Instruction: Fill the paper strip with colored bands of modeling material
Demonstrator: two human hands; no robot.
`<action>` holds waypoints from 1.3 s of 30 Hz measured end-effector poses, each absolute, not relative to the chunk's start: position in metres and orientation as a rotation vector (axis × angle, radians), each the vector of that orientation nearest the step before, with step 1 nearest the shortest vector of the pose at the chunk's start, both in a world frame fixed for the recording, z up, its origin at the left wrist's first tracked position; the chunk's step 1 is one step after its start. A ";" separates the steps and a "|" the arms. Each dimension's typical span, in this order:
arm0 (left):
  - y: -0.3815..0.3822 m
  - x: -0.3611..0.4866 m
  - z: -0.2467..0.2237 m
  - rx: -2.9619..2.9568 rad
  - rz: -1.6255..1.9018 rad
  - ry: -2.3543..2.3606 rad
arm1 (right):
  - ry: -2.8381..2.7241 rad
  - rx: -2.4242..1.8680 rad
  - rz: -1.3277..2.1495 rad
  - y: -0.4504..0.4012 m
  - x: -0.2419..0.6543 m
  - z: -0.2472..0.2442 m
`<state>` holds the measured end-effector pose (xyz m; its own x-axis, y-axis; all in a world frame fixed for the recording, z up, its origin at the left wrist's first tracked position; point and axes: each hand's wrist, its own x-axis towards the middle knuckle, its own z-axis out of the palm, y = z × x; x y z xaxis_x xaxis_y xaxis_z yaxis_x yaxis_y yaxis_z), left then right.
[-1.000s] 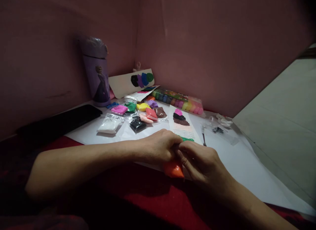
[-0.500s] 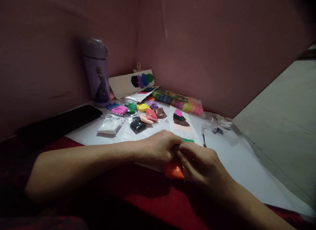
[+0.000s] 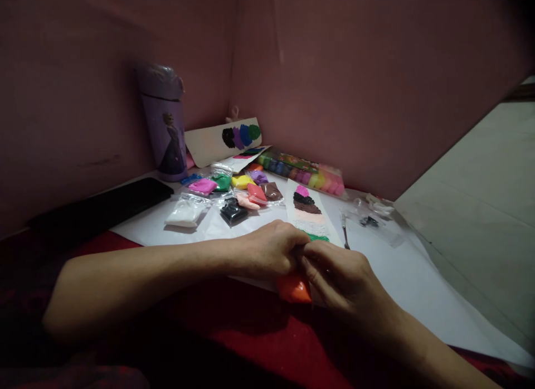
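Observation:
A small clear bag of orange clay hangs below my two hands, close to the near edge of the white paper sheet. My left hand is closed on the top of the bag. Against it, my right hand pinches the same bag with thumb and fingers. The bag's upper part is hidden by the hands. Just beyond them lies a card with stacked bands of pink, black, brown, peach, white and green clay. A small metal tool rests to the right of that card.
Several bags of coloured clay, including white and black, lie left of centre. Behind stand a purple tumbler and a painted card. A clay pack leans by the wall. A dark flat object lies left.

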<state>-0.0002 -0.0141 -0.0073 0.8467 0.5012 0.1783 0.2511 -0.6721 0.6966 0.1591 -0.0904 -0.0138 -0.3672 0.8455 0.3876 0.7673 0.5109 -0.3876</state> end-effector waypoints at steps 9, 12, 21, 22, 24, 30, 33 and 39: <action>-0.014 0.000 -0.007 2.321 0.471 0.542 | -2.207 -1.326 0.213 -0.091 0.160 -0.014; -0.014 0.000 -0.007 2.324 0.474 0.540 | -2.212 -1.318 0.214 -0.091 0.160 -0.014; -0.015 0.000 -0.006 2.320 0.472 0.551 | -2.213 -1.310 0.201 -0.089 0.160 -0.014; -0.015 0.000 -0.006 2.323 0.476 0.551 | -2.212 -1.312 0.202 -0.090 0.160 -0.015; -0.015 0.000 -0.007 2.328 0.479 0.546 | -2.210 -1.312 0.204 -0.090 0.160 -0.015; -0.014 0.000 -0.007 2.330 0.469 0.546 | -2.211 -1.305 0.214 -0.090 0.159 -0.014; -0.014 0.000 -0.007 2.329 0.475 0.544 | -2.209 -1.299 0.200 -0.090 0.160 -0.015; -0.014 0.000 -0.008 2.334 0.457 0.566 | -2.216 -1.314 0.204 -0.090 0.159 -0.015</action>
<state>0.0004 -0.0138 -0.0084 0.8436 0.5104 0.1671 0.2703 -0.6724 0.6891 0.1586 -0.0901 -0.0145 -0.3706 0.8479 0.3792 0.7645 0.5103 -0.3938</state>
